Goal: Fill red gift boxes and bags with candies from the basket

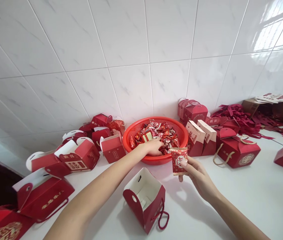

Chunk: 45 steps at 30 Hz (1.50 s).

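Note:
My right hand [199,173] pinches a red and gold snack packet [179,161] upright, in front of the right side of a red plastic basket [154,161]. Inside the basket lies a heap of wrapped candies [168,130]. My left hand [154,147] reaches in among them, its fingers bent down; what they hold, if anything, is hidden. Below my hands stands an open red gift box [141,208] with a white inside and a dark red cord handle [163,218]. Something pale lies at its bottom.
Several open red boxes [43,196] line the left side. Closed boxes with rope handles [240,151] and two cream-topped boxes [208,136] stand right of the basket. Dark red ribbons [241,116] and a cardboard box [250,108] lie far right, along the tiled wall [128,40].

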Each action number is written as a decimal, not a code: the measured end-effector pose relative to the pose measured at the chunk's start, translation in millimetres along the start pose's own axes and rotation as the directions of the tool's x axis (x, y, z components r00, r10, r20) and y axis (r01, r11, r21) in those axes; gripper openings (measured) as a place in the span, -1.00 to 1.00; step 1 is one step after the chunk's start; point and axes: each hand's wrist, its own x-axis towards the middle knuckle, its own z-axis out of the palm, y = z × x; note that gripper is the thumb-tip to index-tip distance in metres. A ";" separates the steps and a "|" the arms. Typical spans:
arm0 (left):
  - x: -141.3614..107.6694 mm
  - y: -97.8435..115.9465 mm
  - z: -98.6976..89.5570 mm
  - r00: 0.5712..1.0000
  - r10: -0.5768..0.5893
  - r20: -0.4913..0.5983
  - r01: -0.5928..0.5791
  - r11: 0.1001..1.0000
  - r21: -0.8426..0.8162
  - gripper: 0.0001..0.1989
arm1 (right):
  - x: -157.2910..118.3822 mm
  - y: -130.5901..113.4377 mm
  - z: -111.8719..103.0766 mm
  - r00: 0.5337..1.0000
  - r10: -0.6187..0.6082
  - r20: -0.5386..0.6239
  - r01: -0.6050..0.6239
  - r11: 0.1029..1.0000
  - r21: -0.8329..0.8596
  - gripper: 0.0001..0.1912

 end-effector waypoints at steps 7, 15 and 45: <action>1.2 2.7 -1.5 0.998 0.056 -0.029 -0.057 0.998 -0.031 -0.70 | -0.8 -2.2 -0.7 1.000 0.001 0.000 -0.001 1.000 -0.001 -0.66; 2.5 1.5 0.5 0.991 0.131 -0.028 -0.133 0.989 -0.066 -0.87 | -0.5 -5.3 1.4 1.000 0.010 -0.020 -0.010 1.000 0.003 -0.66; 2.5 2.1 1.6 0.980 0.192 -0.051 -0.199 0.949 -0.243 -0.75 | -0.3 -4.9 1.1 1.000 0.006 -0.021 -0.006 1.000 0.001 -0.65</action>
